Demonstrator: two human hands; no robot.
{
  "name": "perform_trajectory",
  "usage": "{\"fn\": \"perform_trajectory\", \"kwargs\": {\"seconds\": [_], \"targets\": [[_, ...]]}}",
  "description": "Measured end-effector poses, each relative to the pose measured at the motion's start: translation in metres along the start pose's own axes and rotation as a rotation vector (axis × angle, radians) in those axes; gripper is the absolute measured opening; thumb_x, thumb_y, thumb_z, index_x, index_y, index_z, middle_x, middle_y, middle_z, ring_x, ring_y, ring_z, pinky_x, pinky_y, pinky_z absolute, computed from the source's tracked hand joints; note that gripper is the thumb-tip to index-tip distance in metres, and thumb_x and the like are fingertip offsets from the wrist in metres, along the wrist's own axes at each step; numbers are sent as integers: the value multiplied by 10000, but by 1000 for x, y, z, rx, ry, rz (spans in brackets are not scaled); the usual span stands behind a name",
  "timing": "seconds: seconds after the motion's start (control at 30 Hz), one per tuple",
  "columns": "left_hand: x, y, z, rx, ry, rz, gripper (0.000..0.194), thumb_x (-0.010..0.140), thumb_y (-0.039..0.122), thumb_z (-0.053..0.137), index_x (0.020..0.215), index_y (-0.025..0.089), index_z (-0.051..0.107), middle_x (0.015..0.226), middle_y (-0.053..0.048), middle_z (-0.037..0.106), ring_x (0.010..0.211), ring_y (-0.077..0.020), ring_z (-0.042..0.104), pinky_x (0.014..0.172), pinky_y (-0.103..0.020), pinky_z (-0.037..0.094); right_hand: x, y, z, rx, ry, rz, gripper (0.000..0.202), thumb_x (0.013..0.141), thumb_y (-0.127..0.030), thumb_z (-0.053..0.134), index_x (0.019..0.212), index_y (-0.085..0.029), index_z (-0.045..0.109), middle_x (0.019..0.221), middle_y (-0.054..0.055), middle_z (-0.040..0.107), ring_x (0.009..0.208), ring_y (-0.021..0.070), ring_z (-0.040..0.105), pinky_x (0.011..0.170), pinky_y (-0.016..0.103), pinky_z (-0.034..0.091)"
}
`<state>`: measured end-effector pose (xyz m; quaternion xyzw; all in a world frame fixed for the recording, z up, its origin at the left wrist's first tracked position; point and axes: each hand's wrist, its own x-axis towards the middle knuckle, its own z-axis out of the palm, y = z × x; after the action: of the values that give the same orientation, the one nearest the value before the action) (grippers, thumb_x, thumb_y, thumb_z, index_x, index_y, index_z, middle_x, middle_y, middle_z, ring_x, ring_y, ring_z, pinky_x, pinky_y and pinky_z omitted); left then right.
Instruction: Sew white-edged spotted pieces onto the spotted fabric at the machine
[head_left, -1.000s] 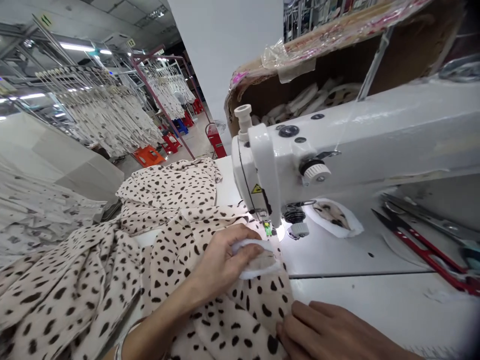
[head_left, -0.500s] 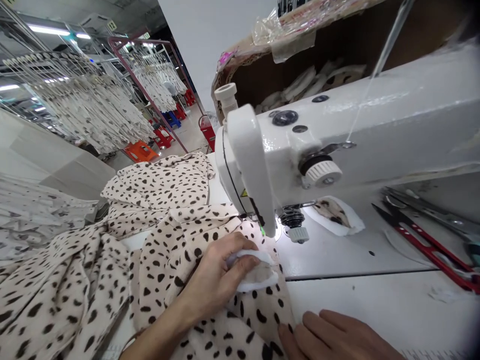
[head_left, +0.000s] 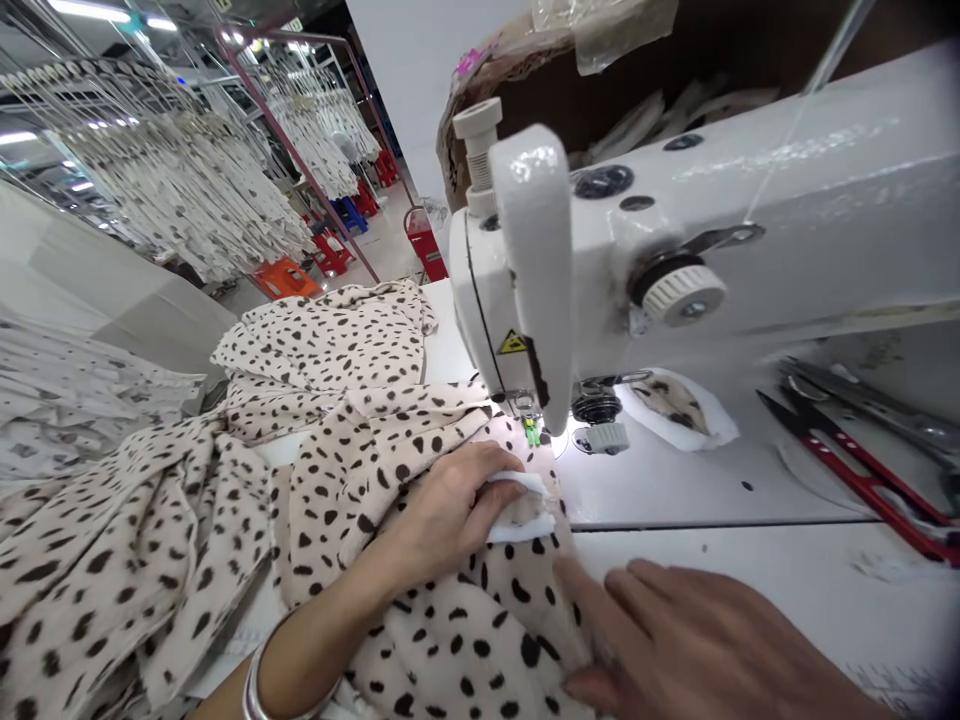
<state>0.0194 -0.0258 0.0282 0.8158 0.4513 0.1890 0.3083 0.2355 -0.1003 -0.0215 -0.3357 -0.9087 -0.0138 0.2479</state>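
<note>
My left hand (head_left: 450, 510) lies on black-spotted cream fabric (head_left: 465, 650), just in front of the sewing machine's (head_left: 529, 260) needle area. Its thumb and fingers are closed on a small oval patch (head_left: 521, 510) with white edges and a greyish middle, flat on the cloth. The hand hides the patch's left part. At the fabric's right edge is my right hand (head_left: 675, 630), slightly blurred, its thumb and forefinger closed on the cloth. Green shows on the presser foot (head_left: 531, 430), with the spotted fabric's far end beneath it.
A similar white-edged oval piece (head_left: 679, 408) lies behind the needle. Red-handled thread snips (head_left: 862, 485) and metal scissors (head_left: 877, 410) rest at right. More spotted cloth (head_left: 330, 340) is heaped left. A cardboard box (head_left: 540, 60) stands behind the machine. Garments hang on racks (head_left: 202, 180) beyond.
My right hand has moved up and inward along the fabric edge, closing on it. My left hand and the patch have shifted slightly toward the presser foot. The view has tilted slightly and come closer.
</note>
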Motion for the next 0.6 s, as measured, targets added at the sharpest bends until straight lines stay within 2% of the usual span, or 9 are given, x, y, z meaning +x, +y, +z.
{"fn": "perform_trajectory", "kwargs": {"seconds": [0.1, 0.17, 0.27, 0.4, 0.5, 0.6], "targets": [[-1, 0, 0, -12, -3, -1, 164, 980, 231, 466, 978, 180, 622, 919, -46, 650, 846, -185, 600, 780, -293, 450, 8, 10, -3, -11, 27, 40, 614, 1050, -499, 174, 1280, -58, 535, 653, 17, 610, 530, 163, 588, 442, 304, 418], [-1, 0, 0, -15, -2, -2, 169, 983, 234, 463, 975, 180, 623, 917, -48, 649, 836, -186, 600, 776, -296, 451, 11, 13, -3, -15, 26, 53, 645, 1035, -551, 193, 1297, -64, 525, 661, 19, 619, 533, 162, 593, 460, 300, 428], [-3, 2, 0, -23, 20, -10, 157, 981, 228, 472, 972, 175, 620, 895, -44, 633, 818, -180, 594, 756, -285, 448, 10, 11, -1, -42, 2, 38, 620, 1029, -564, 249, 1278, -80, 544, 648, 7, 605, 537, 155, 599, 475, 295, 429], [-5, 8, 4, -28, 61, 24, 143, 980, 193, 464, 983, 171, 606, 947, -57, 623, 877, -184, 588, 789, -287, 450, 6, 4, 4, -86, 68, 16, 447, 1036, -454, 348, 1155, -109, 605, 633, -10, 588, 528, 143, 587, 471, 309, 408], [-5, 10, 10, 9, 25, 69, 158, 982, 169, 438, 981, 169, 596, 952, -64, 609, 889, -190, 570, 807, -302, 450, 5, 0, 6, -52, 58, 34, 344, 1019, -396, 404, 1086, -143, 628, 652, -18, 595, 557, 141, 590, 495, 320, 422], [-2, 9, 13, 8, -1, 32, 160, 993, 193, 432, 956, 180, 586, 913, -49, 592, 859, -184, 561, 781, -301, 446, 4, 0, 7, -49, 32, 38, 311, 1006, -346, 408, 1099, -145, 627, 673, -11, 613, 585, 150, 598, 508, 324, 438]]}}
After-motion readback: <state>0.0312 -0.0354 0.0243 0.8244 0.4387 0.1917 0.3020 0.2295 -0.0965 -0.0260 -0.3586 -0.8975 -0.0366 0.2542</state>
